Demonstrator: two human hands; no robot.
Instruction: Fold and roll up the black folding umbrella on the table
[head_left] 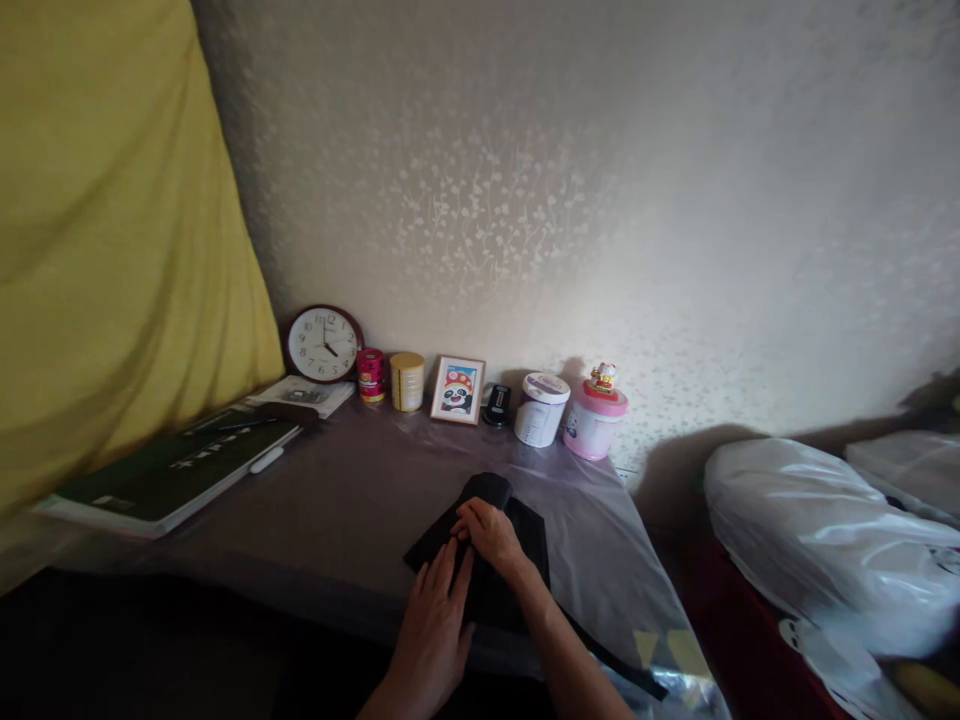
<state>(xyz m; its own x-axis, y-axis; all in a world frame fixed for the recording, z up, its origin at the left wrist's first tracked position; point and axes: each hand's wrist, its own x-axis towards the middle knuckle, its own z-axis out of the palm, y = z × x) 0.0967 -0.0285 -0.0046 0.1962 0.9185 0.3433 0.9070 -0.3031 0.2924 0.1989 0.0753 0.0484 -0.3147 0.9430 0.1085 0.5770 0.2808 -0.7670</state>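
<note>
A black fabric item lies on the table near its front edge, with a dark strap trailing to the right. My left hand rests flat on its left part, fingers spread apart. Just above it, my right hand bends its fingers down on the middle of the black fabric, close to the left fingertips. Whatever is under the right fingers is too small and dark to make out.
On the grey-covered table a green book lies left. A clock, tins, a panda picture, a black device and tubs line the wall. White plastic bags stand right.
</note>
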